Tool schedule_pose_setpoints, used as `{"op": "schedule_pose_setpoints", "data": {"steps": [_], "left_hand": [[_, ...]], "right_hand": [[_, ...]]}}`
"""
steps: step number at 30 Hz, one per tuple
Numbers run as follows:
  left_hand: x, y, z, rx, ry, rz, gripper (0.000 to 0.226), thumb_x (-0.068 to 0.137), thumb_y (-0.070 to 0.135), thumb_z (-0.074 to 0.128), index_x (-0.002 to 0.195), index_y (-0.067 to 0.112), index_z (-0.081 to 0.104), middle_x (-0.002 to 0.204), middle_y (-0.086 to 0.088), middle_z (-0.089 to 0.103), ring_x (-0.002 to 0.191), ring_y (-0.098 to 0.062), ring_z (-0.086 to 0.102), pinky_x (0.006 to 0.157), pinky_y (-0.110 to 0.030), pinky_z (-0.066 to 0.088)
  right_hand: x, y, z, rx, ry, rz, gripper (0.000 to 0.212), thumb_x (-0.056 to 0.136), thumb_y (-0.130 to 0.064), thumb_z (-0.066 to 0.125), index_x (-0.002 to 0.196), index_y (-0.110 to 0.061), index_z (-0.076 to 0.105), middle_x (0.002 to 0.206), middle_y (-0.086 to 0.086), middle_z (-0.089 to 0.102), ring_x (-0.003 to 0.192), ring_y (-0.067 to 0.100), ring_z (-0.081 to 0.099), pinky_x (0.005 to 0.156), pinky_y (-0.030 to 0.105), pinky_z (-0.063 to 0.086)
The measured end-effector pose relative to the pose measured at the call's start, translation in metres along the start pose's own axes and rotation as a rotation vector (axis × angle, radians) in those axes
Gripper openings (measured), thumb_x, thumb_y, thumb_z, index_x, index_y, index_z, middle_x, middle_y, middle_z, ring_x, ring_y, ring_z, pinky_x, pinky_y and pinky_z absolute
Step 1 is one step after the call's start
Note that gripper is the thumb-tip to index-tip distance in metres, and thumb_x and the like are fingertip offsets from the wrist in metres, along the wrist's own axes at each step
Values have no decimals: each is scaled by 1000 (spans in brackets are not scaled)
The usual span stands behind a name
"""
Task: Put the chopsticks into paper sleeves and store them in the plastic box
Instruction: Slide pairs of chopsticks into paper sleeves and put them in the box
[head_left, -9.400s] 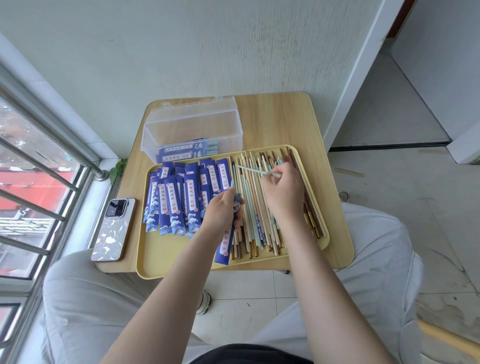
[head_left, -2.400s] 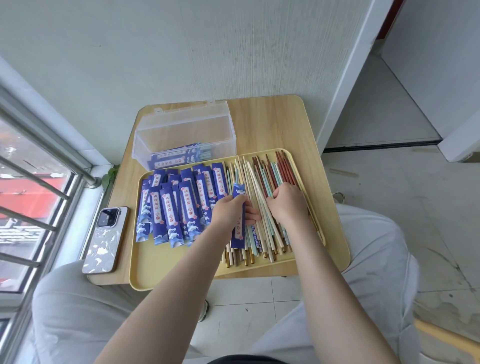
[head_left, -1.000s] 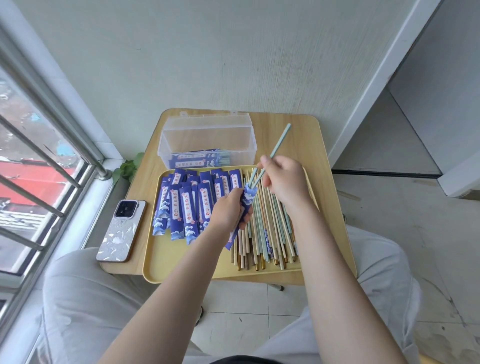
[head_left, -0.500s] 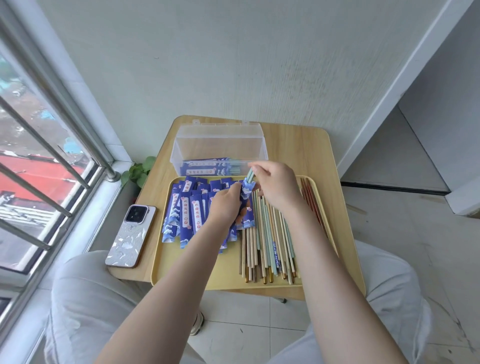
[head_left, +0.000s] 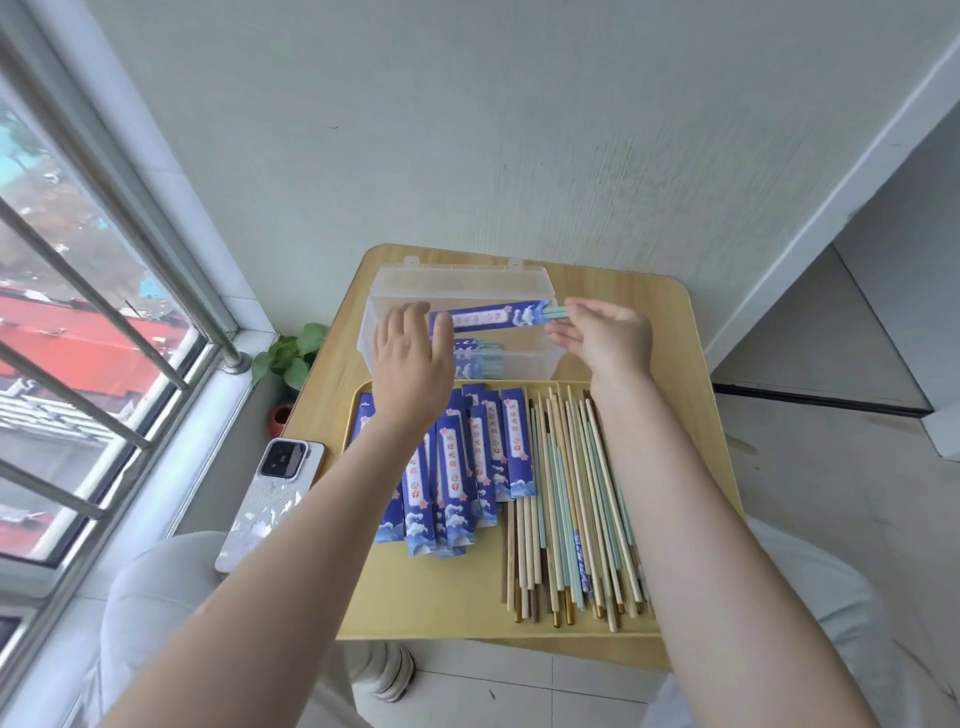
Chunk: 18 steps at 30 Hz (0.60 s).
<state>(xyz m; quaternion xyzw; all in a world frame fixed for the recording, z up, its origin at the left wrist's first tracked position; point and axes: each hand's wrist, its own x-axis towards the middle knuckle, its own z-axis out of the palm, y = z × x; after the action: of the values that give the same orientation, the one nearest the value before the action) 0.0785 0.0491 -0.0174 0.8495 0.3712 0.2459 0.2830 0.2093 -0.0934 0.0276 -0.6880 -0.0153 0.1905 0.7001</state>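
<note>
Head view: both hands hold one sleeved pair of chopsticks (head_left: 496, 318) level over the open plastic box (head_left: 551, 358), which stands at the table's (head_left: 660, 332) far edge. The left hand (head_left: 413, 358) has its grip pinched on the blue sleeve's left end; the right hand (head_left: 608, 338) pinches the pale green tips sticking out on the right. More sleeved pairs (head_left: 475, 358) lie inside the box. On the yellow tray (head_left: 415, 608) at the near edge lie empty sleeves (head_left: 457, 467) on the left and loose chopsticks (head_left: 571, 509) on the right. A phone (head_left: 270, 509) rests at the table's left edge.
</note>
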Motion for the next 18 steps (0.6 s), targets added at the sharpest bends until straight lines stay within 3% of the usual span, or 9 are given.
{"op": "schedule_pose_setpoints", "data": {"steps": [2,4,6,9,11,14,16,18], "left_hand": [[-6,-14,6,102,-153,-6,70,103,55,15,154,11,32,162,-8,29,153,-24,14,125,-42,9],[-10,-26,12,209,-295,-5,72,103,57,12,160,13,16,168,-5,11,155,-19,-3,125,-42,-4],[-13,-34,17,284,-337,17,74,102,59,10,161,14,9,169,-3,3,154,-18,-10,124,-42,-9],[-13,-37,19,318,-350,30,75,101,60,7,161,15,5,169,-1,-1,154,-16,-13,123,-43,-12],[-11,-38,19,334,-361,31,73,102,58,7,161,16,5,169,0,-2,154,-16,-14,123,-44,-13],[-9,-38,17,319,-349,23,69,104,55,10,161,15,7,169,-1,-1,154,-17,-12,123,-44,-11],[-14,-37,14,252,-266,25,64,106,48,20,160,13,18,169,-5,5,155,-21,-6,124,-43,-7],[-24,-36,12,161,-121,47,53,103,38,33,148,12,44,160,-12,30,151,-29,19,121,-45,13]], "right_hand": [[13,5,13,-43,35,14,10,95,-2,63,104,-3,68,84,12,74,73,20,76,70,28,62],[23,16,30,-142,32,37,12,95,-3,64,106,-2,68,84,11,74,70,18,75,69,28,62],[26,27,49,-251,-10,62,13,96,-6,64,107,-1,70,85,11,75,66,16,75,66,27,62],[20,34,68,-372,-165,129,17,97,-11,63,111,-3,67,103,11,73,66,20,75,63,29,62],[13,32,72,-470,-235,137,25,99,-15,61,122,-5,65,101,7,71,67,21,75,65,32,63],[7,30,64,-602,-163,-26,32,100,-17,52,130,-12,62,82,-4,67,62,17,74,68,34,63],[1,30,53,-665,-108,-147,31,99,-15,49,126,-17,63,100,-2,71,58,13,71,64,29,62],[-10,33,43,-724,-107,-220,22,99,-16,49,112,-18,66,108,-1,71,64,14,71,65,31,60]]}}
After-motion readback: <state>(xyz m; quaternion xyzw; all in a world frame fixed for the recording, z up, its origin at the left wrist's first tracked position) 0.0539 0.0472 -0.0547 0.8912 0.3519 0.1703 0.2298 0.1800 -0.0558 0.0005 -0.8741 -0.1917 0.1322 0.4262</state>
